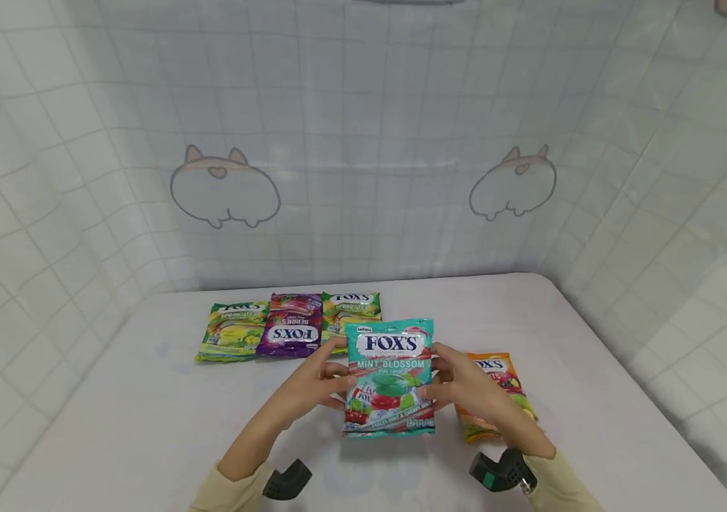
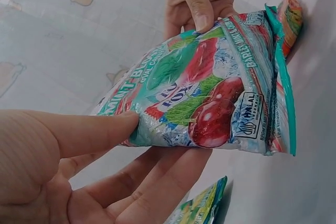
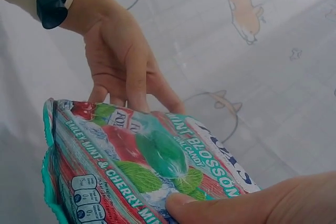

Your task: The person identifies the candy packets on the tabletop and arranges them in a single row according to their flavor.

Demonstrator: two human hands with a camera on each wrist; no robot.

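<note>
Between both hands a teal Fox's Mint Blossom candy bag (image 1: pixel 391 380) is held upright above the table, its printed front toward the head camera. My left hand (image 1: pixel 310 384) grips its left edge, thumb on the front and fingers behind, as the left wrist view shows with the thumb (image 2: pixel 105 129). On the opposite edge my right hand (image 1: pixel 465 380) pinches the bag in the same manner, thumb (image 3: pixel 210 208) on the front. Behind my right hand lies an orange Fox's candy bag (image 1: pixel 491 366), partly covered by that hand and forearm.
Toward the table's back left, a green Spring Tea bag (image 1: pixel 233 332), a purple Berries bag (image 1: pixel 291 325) turned upside down and another green Spring Tea bag (image 1: pixel 350 307) lie in a row. A white gridded sheet (image 1: pixel 363 178) hangs behind the white table (image 1: pixel 146 427).
</note>
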